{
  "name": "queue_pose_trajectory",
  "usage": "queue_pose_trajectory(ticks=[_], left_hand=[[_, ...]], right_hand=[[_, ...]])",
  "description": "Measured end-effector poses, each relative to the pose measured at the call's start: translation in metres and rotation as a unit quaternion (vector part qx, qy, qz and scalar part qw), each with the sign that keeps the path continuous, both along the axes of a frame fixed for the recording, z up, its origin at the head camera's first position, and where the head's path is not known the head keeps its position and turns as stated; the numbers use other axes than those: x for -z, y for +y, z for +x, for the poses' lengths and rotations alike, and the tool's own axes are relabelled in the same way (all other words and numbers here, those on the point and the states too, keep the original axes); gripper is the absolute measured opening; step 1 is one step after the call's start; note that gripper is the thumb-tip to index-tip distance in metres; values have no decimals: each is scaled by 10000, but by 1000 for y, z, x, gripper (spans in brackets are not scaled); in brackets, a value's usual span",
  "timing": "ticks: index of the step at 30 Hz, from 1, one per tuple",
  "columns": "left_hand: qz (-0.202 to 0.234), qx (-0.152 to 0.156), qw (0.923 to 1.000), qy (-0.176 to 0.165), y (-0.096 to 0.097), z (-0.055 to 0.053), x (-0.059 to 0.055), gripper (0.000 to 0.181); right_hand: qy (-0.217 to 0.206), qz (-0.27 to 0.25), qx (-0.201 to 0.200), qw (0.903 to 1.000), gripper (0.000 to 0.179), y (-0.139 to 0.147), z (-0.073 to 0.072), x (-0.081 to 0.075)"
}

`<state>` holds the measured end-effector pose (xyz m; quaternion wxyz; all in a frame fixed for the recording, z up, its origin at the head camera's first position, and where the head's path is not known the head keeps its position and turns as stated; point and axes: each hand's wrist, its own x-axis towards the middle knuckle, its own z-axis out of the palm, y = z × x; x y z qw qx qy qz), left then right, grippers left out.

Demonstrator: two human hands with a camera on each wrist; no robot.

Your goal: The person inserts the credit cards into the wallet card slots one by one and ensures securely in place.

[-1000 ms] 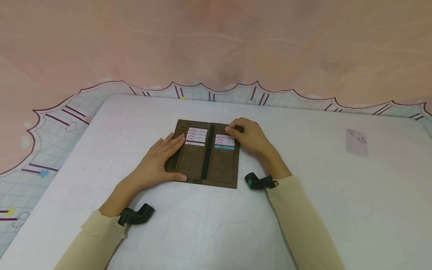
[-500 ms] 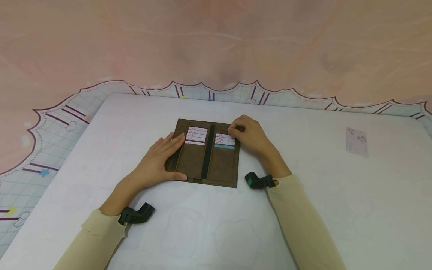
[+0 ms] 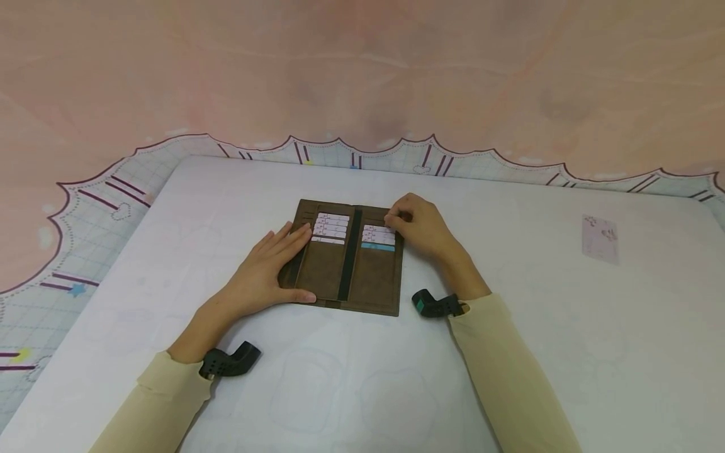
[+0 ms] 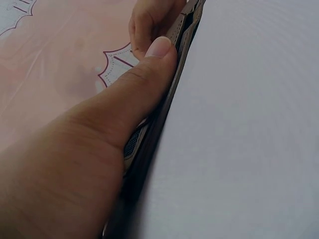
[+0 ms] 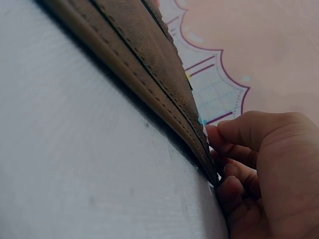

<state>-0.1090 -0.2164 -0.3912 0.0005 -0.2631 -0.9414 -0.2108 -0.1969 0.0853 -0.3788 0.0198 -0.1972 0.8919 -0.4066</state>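
Observation:
A brown open wallet (image 3: 373, 283) lies flat at mid-table, with a dark elastic band along its middle. White cards (image 3: 331, 226) show in its left slots; more white cards (image 3: 377, 234) and a blue strip (image 3: 377, 247) show in the right ones. My left hand (image 3: 266, 277) rests spread on the wallet's left side, its thumb (image 4: 149, 74) along the near edge in the left wrist view. My right hand (image 3: 421, 226) has curled fingers pinching at the wallet's upper right, by the top card's corner. Whether a card is between these fingertips is hidden.
A loose pale pink card (image 3: 600, 239) lies on the white tabletop (image 3: 527, 377) far to the right. Patterned cloth (image 3: 396, 156) with a scalloped border lies beyond the table's far edge. Both wrists wear black cameras (image 3: 229, 362).
My right thumb and fingertips have slid slightly right along the top of the right-hand slots. The left hand, the wallet and the loose card stay where they were.

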Motion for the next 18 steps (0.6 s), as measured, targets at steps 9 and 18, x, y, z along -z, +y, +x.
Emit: queue_pose_trajectory(ticks=[9,18], left_hand=[[-31,-24,10000,-49,1,1,-2,110],[-34,-8,10000,-17,1,1,-1,109]], right_hand=[[29,-43,-32,10000,15,1,0,0],[-110,-128,135,9998,16,2,0,-1]])
